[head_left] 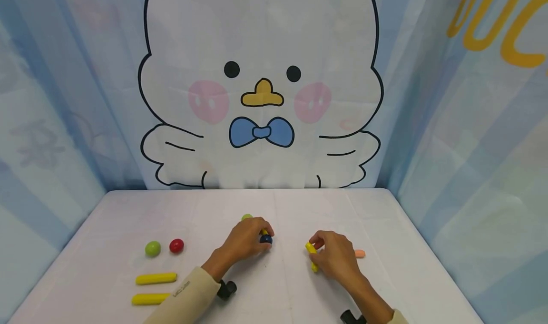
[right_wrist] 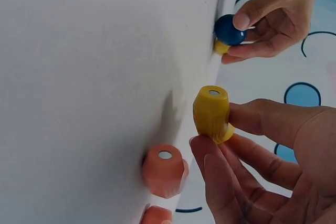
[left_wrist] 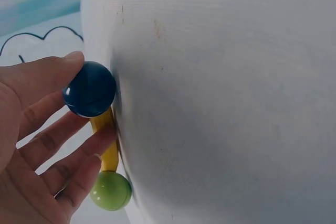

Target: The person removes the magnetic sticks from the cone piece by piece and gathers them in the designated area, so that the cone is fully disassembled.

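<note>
My left hand (head_left: 246,238) pinches a dark blue ball (left_wrist: 90,90) between thumb and fingers, low over the white table. A yellow rod (left_wrist: 108,153) runs from the blue ball to a green ball (left_wrist: 112,192), and the other fingers lie along it. To the right, my right hand (head_left: 338,255) holds another yellow rod (right_wrist: 211,114) by thumb and fingertips. A small silver disc, like a magnet, shows in that rod's end. Orange rods (right_wrist: 164,174) lie just beyond the right hand, one with a similar disc; in the head view they are mostly hidden.
On the table's left side lie a loose green ball (head_left: 152,249) and a red ball (head_left: 176,246). Nearer are two yellow rods (head_left: 156,278), one partly behind the left sleeve (head_left: 188,295). A printed curtain (head_left: 263,43) stands along the table's back edge.
</note>
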{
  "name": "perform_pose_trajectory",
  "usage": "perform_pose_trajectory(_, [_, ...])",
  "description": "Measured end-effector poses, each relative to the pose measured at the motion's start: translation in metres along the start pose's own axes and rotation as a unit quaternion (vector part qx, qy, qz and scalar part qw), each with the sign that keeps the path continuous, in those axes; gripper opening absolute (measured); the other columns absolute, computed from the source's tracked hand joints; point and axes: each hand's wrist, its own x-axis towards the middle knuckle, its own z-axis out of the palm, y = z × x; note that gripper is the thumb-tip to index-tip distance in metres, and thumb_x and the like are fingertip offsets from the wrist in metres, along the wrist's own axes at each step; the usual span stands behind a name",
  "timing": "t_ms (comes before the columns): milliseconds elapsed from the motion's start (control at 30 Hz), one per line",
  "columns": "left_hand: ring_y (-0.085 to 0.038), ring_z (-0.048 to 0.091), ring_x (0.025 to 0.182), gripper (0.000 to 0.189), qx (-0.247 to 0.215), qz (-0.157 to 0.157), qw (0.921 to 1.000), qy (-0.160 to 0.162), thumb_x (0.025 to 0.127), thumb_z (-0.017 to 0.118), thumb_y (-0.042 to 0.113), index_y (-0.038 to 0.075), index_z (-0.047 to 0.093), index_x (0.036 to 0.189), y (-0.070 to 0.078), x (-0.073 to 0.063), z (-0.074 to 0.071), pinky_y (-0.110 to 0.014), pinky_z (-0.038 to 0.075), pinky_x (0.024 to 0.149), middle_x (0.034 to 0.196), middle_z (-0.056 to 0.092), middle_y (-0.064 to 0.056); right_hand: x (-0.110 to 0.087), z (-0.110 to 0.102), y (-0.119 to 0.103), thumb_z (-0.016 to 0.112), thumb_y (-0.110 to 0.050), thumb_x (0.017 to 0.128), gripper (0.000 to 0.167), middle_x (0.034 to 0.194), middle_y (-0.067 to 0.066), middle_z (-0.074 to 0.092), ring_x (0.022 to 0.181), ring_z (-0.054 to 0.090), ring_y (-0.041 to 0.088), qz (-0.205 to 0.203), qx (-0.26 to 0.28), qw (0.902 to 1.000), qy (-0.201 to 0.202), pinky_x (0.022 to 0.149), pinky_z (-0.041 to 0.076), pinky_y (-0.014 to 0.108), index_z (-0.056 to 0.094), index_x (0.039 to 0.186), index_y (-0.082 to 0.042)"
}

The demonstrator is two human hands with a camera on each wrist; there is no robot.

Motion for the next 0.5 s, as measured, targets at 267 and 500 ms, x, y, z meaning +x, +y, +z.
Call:
perform_pose_trajectory(267, [-0.023, 0.071, 0.117, 0.027, -0.006, -0.007, 1.0000, -0.003, 0.086, 0.090, 0.017, 0.016, 0.079, 0.111, 0.0006, -0.0012, 0.0008, -0.046, 0.056, 0.106, 0.120, 0.079, -0.002, -0.0025, 0.0049, 0.0039, 0.094, -0.008, 0.075, 0.026, 0.084, -0.005, 0.072, 0.076, 0.057, 0.012, -0.016, -0.028, 0.9994, 0.017, 0.080, 0.046, 0.040, 0.078, 0.094, -0.015])
perform_pose_trajectory(500, [-0.021, 0.071, 0.109, 0.038, -0.024, 0.004, 0.9997, 0.000, 0.083, 0.092, 0.010, 0.015, 0.077, 0.118, 0.0009, -0.0036, 0.0008, -0.044, 0.059, 0.101, 0.120, 0.079, -0.002, -0.0034, 0.0076, 0.0008, 0.094, -0.009, 0.075, 0.024, 0.081, -0.004, 0.069, 0.077, 0.057, 0.014, -0.002, -0.049, 0.9988, -0.004, 0.080, 0.049, 0.042, 0.078, 0.093, -0.012])
